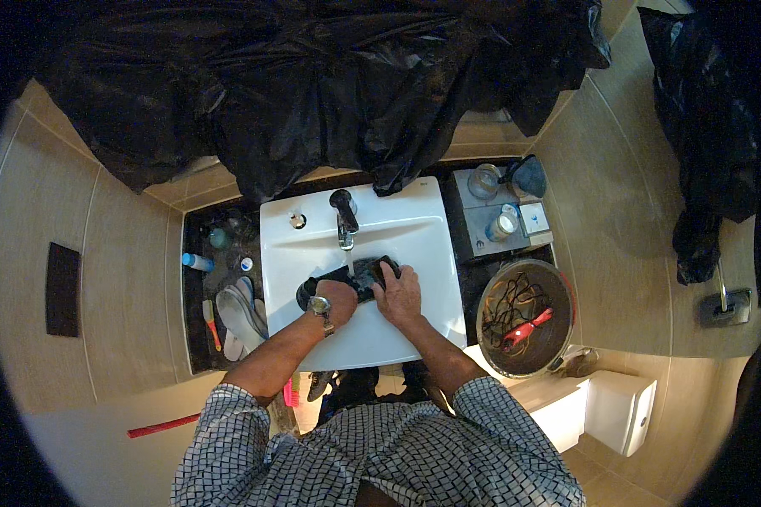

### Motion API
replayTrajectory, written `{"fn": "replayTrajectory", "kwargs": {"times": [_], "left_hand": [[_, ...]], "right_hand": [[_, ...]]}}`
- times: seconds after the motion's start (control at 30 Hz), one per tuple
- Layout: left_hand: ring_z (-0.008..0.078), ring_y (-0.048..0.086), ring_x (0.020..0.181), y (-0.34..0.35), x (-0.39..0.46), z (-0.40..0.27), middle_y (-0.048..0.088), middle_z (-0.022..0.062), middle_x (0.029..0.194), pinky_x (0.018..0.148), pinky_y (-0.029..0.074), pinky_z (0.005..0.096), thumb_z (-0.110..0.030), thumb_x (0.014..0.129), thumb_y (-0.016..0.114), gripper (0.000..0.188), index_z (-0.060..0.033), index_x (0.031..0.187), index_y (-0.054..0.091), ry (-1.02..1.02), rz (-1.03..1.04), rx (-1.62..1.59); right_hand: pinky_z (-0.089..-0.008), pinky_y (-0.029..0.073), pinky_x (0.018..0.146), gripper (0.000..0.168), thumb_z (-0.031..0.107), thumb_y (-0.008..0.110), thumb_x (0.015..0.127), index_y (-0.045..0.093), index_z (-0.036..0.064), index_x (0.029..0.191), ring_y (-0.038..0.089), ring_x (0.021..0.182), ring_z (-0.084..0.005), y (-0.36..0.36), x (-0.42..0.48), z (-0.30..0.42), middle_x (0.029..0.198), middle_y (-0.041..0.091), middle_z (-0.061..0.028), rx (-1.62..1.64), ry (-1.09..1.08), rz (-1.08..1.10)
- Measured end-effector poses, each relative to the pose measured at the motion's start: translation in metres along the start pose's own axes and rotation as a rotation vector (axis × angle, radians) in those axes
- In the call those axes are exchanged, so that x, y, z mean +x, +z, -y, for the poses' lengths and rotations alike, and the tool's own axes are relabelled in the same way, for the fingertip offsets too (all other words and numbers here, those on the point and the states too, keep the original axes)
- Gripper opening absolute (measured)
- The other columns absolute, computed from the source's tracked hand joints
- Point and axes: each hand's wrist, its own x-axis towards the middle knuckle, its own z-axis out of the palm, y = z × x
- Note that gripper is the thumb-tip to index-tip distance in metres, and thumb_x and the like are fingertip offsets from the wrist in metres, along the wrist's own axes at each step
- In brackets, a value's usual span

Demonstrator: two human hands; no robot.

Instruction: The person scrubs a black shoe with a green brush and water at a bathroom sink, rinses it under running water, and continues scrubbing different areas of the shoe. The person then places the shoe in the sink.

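Observation:
Water runs from the faucet (344, 218) onto a dark shoe-like item (361, 269) lying across the basin of the white sink (418, 329). My left hand (337, 303), with a metal watch (319, 307) at the wrist, is curled against or into the item's left part; its fingertips are hidden. With thumb and fingers, my right hand (398, 293) grips the item's right end. The item's exact kind is hard to tell, as it is dark and wet.
Left of the sink lie sandals (238, 317), a brush (211, 325) and a blue-white bottle (198, 262). At right are a grey box (475, 225) holding jars and a round basket (482, 329) with a red corded device (527, 329). Black plastic sheeting (279, 108) hangs above.

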Motion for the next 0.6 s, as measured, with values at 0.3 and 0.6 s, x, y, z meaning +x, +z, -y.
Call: {"fn": "replayTrajectory", "kwargs": {"times": [0.3,0.6], "left_hand": [[0.0397,0.067,0.074,0.063,0.024,0.037,0.065,0.0205,0.076,0.071,0.053,0.0497,-0.019,0.090,0.064,0.018,-0.0017,0.090,0.067,-0.124,-0.404,-0.830],[0.0362,0.066,0.068,0.113,0.023,0.021,0.063,0.0188,0.072,0.056,0.051,0.0449,-0.011,0.086,0.063,0.017,-0.0001,0.098,0.060,-0.184,-0.657,-1.092]], "right_hand": [[-0.0544,0.044,0.092,0.060,0.028,0.078,0.084,0.059,0.009,0.138,0.050,0.111,-0.0413,-0.007,0.005,0.011,0.125,0.051,-0.0233,-0.133,-0.040,-0.067],[-0.0549,0.046,0.095,0.056,0.027,0.074,0.089,0.058,0.006,0.138,0.051,0.111,-0.0452,0.056,-0.013,0.058,0.123,0.050,-0.0266,0.127,0.033,-0.084]]}}
